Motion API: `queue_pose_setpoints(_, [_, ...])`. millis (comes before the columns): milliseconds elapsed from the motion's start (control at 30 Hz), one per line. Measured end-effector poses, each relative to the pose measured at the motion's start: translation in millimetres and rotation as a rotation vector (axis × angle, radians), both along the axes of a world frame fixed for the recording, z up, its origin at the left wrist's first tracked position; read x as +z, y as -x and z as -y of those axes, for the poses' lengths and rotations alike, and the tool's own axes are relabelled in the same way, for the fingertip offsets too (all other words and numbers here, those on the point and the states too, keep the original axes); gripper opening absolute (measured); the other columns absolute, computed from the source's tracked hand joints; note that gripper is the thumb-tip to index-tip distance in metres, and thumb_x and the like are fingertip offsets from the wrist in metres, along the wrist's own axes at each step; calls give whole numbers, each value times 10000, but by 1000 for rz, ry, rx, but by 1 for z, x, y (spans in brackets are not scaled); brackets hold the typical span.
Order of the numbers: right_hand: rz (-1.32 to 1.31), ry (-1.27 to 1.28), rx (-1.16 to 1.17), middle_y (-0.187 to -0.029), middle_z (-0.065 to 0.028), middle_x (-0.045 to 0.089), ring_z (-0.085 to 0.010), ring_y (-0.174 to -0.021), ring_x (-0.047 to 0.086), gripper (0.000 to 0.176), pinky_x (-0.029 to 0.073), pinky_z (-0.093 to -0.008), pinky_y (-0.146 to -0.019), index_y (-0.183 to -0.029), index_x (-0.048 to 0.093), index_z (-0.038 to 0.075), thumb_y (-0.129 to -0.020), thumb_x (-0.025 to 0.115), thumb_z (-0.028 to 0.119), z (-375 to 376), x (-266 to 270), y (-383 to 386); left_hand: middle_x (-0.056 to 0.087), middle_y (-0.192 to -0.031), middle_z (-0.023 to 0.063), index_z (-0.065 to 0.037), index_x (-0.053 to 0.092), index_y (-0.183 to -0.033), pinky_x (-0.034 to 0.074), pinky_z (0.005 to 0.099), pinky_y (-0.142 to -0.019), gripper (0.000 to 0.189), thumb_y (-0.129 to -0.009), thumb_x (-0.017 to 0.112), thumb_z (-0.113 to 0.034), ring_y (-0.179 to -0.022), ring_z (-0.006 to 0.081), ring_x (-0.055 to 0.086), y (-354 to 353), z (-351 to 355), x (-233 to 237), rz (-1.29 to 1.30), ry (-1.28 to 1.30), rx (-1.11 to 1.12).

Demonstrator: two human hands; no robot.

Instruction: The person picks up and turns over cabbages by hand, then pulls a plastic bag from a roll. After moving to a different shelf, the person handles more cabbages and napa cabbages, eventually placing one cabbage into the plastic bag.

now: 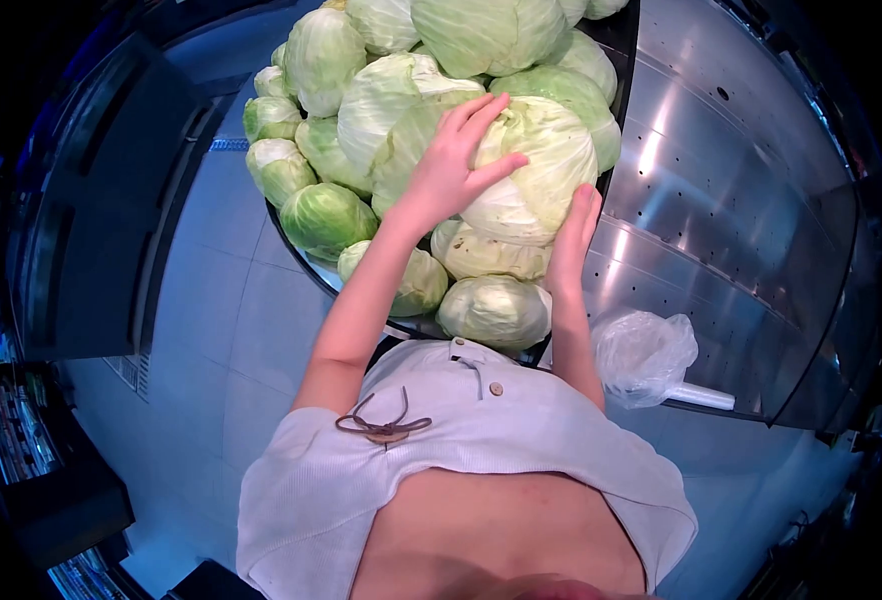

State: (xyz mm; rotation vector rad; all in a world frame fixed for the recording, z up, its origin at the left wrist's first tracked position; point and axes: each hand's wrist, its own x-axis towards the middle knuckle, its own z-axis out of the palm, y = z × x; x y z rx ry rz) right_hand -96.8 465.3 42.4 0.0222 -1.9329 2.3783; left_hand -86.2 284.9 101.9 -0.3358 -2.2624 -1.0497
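Observation:
A pale green cabbage (541,170) lies on top of the heap, between my two hands. My left hand (469,158) rests on its left side, thumb spread from the fingers. Against its lower right side presses my right hand (573,240), its fingers straight and close together; part of the palm is hidden. Directly below are a cabbage with brown spots (491,252) and another whitish cabbage (496,312). A large cabbage (491,35) sits above, and a greener one (326,220) lies to the left.
Several more cabbages fill the dark-edged stand. To the right is a perforated metal display shelf (701,200). A crumpled clear plastic bag (646,355) and a white roll (701,396) lie at its near edge. Tiled floor (231,300) extends on the left.

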Motion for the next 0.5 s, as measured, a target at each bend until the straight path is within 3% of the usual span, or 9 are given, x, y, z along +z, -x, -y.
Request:
queue_pose_setpoints(67, [-15, 5, 47, -1363, -174, 453, -247, -1242, 430, 652, 314, -348, -1061, -1409, 344, -8, -1008, 404, 502, -5, 0, -1, 487, -1344, 164, -67, 512, -1350, 404, 423, -1021, 691, -791, 760, -390, -1235, 343, 447, -3, -4, 0, -95, 74, 119])
queue_pose_setpoints(200, [-39, 30, 52, -1269, -140, 528, -222, -1147, 500, 564, 377, -330, -1002, -1334, 414, -13, -1014, 436, 451, -7, -6, -3, 474, -1345, 150, -91, 539, -1304, 404, 430, -1021, 645, -773, 781, -365, -1251, 348, 430, -13, -8, -4, -120, 108, 193])
queue_pose_setpoints(367, [-119, -113, -52, -1104, -169, 604, -230, -1026, 569, 505, 430, -339, -918, -1190, 480, -31, -989, 511, 430, -7, -11, 0, 541, -1308, 137, -82, 568, -1278, 406, 390, -1031, 575, -775, 788, -254, -1227, 301, 503, -13, -15, -8, -68, -74, 65])
queue_pose_setpoints(500, [-168, -222, -98, -1095, -175, 619, -239, -1014, 587, 526, 444, -347, -899, -1186, 474, -28, -972, 537, 448, -6, -9, -9, 553, -1299, 132, -71, 583, -1268, 414, 376, -1028, 560, -774, 788, -237, -1220, 273, 522, -13, -5, -6, -42, -96, 3])
